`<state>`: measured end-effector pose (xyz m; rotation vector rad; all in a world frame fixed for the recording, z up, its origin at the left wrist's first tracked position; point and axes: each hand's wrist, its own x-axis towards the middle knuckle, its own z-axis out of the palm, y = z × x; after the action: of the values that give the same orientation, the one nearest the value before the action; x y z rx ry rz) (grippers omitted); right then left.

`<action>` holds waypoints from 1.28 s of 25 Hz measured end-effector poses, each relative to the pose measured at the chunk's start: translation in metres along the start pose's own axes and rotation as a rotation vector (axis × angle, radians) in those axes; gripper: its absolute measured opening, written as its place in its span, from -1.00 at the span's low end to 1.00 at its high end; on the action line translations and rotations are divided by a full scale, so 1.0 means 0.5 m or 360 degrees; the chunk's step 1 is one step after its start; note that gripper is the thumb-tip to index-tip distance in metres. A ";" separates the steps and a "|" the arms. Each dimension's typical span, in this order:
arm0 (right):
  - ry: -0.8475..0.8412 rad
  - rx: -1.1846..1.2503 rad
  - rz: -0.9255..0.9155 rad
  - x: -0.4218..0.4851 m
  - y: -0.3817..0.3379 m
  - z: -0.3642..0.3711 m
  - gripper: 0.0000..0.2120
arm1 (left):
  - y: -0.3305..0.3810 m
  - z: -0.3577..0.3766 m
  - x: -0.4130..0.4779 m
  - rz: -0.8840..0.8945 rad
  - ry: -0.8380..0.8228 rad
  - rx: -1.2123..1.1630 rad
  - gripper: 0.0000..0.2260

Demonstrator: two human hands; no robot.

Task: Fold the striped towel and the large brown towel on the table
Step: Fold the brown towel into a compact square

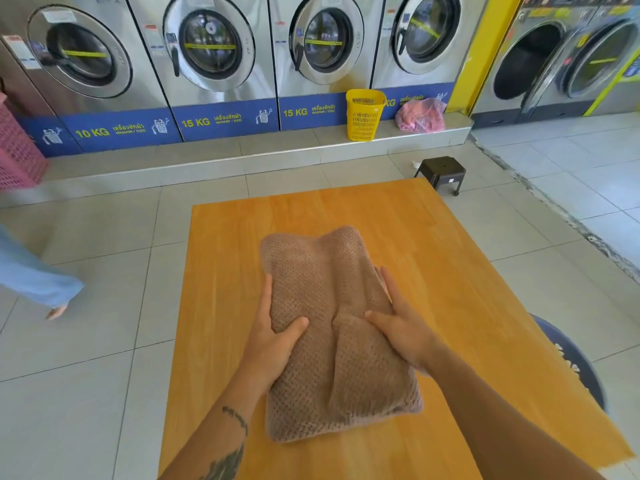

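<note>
The large brown towel (346, 375) lies folded into a thick, long bundle in the middle of the wooden table (450, 271), its near end close to the near edge and its far end pointing at the far edge. Its waffle surface shows a crease running down the middle.

The left hand (273, 341) grips the bundle's left side, thumb pressed over the top and fingers stretched along the flank. The right hand (401, 327) grips the right side the same way, thumb on top and fingers along the edge. Both hands clamp the towel between them.

The table's right edge overlaps a dark blue round seat (571, 358). Past the far right corner a small dark plastic stool (441, 171) stands on the tiled floor. Behind it, on a raised step, runs a row of front-loading washing machines (214, 46), with a yellow laundry basket (364, 114) and a pink plastic bag (420, 116) just beside each other. A pink basket (17, 147) shows at the left edge, and a passer-by's leg in light blue trousers (34, 275) is well apart from the table.
</note>
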<state>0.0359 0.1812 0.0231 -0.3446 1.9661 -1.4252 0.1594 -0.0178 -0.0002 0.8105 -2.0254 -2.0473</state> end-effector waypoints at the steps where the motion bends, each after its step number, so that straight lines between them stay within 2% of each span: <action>1: 0.0017 -0.0116 -0.0130 -0.017 0.006 -0.005 -0.35 | 0.007 0.012 -0.006 0.0021 -0.0087 0.0001 -0.23; 4: 0.0127 -0.0275 -0.0138 -0.074 0.031 -0.062 -0.46 | 0.026 0.074 -0.019 0.0091 -0.0288 0.0118 -0.35; 7: 0.0418 -0.0336 -0.0147 -0.134 0.059 -0.159 -0.48 | 0.038 0.177 -0.023 0.0192 -0.0346 0.0231 -0.45; 10: 0.0644 -0.0402 -0.0144 -0.190 0.091 -0.282 -0.51 | 0.050 0.310 -0.025 0.0236 -0.0398 0.0258 -0.45; 14: 0.0775 -0.0365 -0.0100 -0.268 0.166 -0.476 -0.50 | 0.055 0.529 -0.037 0.0210 -0.0457 0.0276 -0.43; 18: 0.0779 -0.0492 -0.0094 -0.324 0.226 -0.698 -0.48 | 0.069 0.778 -0.061 0.0223 -0.0449 0.0258 -0.42; 24: 0.0666 -0.0750 -0.0084 -0.302 0.243 -0.943 -0.41 | 0.083 1.009 -0.039 0.0136 -0.0358 0.0091 -0.37; 28: 0.0585 -0.0856 -0.0044 -0.214 0.301 -1.036 -0.40 | 0.031 1.117 0.028 0.0040 -0.0198 0.0023 -0.38; 32: 0.0470 -0.0906 0.0134 -0.112 0.409 -1.107 -0.40 | -0.059 1.225 0.097 -0.0144 -0.0033 0.0086 -0.39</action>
<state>-0.2503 0.6951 -0.0474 -0.3060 2.5848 -0.8758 -0.1615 0.5016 -0.0765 0.9103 -2.1001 -2.0646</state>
